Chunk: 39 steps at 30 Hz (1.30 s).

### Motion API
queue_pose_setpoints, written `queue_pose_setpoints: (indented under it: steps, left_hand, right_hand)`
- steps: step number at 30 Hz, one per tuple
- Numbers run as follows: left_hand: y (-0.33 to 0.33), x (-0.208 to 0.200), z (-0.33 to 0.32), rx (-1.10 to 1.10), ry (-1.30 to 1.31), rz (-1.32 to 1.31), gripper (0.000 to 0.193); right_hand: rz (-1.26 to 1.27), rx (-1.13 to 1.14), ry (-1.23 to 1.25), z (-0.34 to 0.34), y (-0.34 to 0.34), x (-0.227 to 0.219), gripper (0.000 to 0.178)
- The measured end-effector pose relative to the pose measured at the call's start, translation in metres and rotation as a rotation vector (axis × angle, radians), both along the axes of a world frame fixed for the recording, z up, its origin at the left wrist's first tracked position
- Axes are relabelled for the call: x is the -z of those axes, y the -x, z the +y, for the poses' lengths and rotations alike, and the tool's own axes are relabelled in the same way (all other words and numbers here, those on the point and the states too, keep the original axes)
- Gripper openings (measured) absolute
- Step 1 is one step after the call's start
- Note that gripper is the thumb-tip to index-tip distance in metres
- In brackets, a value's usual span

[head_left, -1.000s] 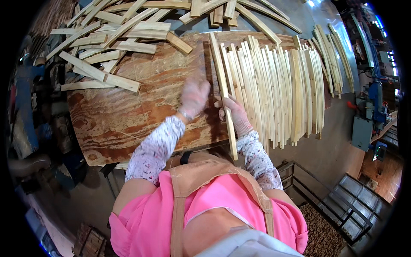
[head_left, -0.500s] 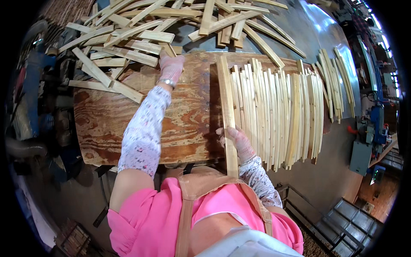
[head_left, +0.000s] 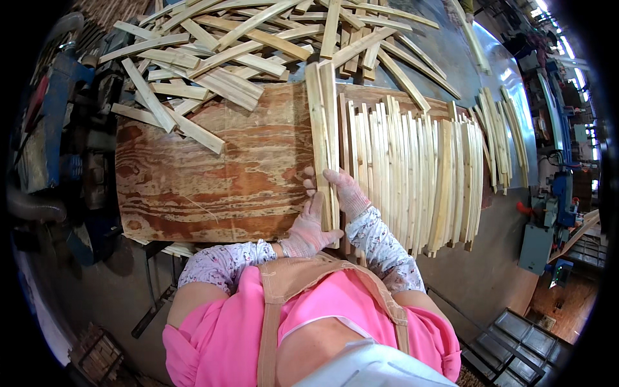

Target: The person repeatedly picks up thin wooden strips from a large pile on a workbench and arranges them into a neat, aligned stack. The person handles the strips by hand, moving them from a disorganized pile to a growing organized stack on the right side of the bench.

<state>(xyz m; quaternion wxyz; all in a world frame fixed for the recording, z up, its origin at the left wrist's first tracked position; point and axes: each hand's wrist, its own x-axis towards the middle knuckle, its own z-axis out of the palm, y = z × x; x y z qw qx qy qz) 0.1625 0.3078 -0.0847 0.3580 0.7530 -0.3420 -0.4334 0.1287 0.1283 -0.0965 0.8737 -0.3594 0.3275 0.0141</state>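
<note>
1. Slats in hand: pale wood, two visible side by side; above right half of brown board, directly in front of body; long axis near to far, near ends close to apron, far ends showing against heap.
2. Right hand: closed around slats, thumb on right side, fingertips showing past left side; farther along the length than left hand.
3. Left hand: fingers extended along left side, thumb across near end; touching, but firm grip or light press, cannot tell.
4. Row of slats: just right of right hand, the nearer of the two; many pieces on board, side by side, roughly parallel to slats in hand, narrow gap between.
5. Heap of slats: far left, crossed at many angles, partly over far left of board; well apart from both hands.
6. Metal table: beyond board; loose slats on top, more at far right.
7. Crate: near left, low down; apparently wood pieces inside, kind too small to tell.
</note>
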Motion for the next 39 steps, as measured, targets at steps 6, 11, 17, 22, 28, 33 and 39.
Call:
queue_pose_setpoints:
  steps: [6, 11, 17, 22, 28, 33, 39]
  left_hand:
    - [-0.007, 0.002, -0.027, 0.281, 0.311, -0.181, 0.095]
    - [0.010, 0.048, -0.044, -0.031, 0.263, 0.072, 0.072]
    - [0.000, 0.072, -0.050, -0.060, 0.118, 0.026, 0.069]
    - [-0.029, 0.039, -0.089, -0.047, 0.173, -0.371, 0.069]
    - [-0.164, 0.029, -0.174, -0.231, 0.295, -0.828, 0.069]
    - [-0.256, 0.014, -0.311, -0.267, -0.057, -0.926, 0.082]
    - [-0.305, 0.027, -0.364, -0.056, -0.302, -0.954, 0.067]
  right_hand:
    - [0.013, 0.069, 0.116, -0.063, 0.063, 0.002, 0.047]
    - [0.698, -0.012, 1.055, -0.206, 0.160, -0.072, 0.085]
    - [1.448, -0.201, 1.613, -0.384, 0.234, -0.170, 0.078]
    - [1.462, 0.045, 1.711, -0.463, 0.257, -0.146, 0.096]
    - [0.735, -0.188, 1.835, -0.387, 0.162, 0.001, 0.073]
    - [0.280, -0.193, 1.578, -0.242, 0.056, -0.001, 0.062]
    - [0.138, -0.253, 1.315, -0.134, 0.005, 0.005, 0.061]
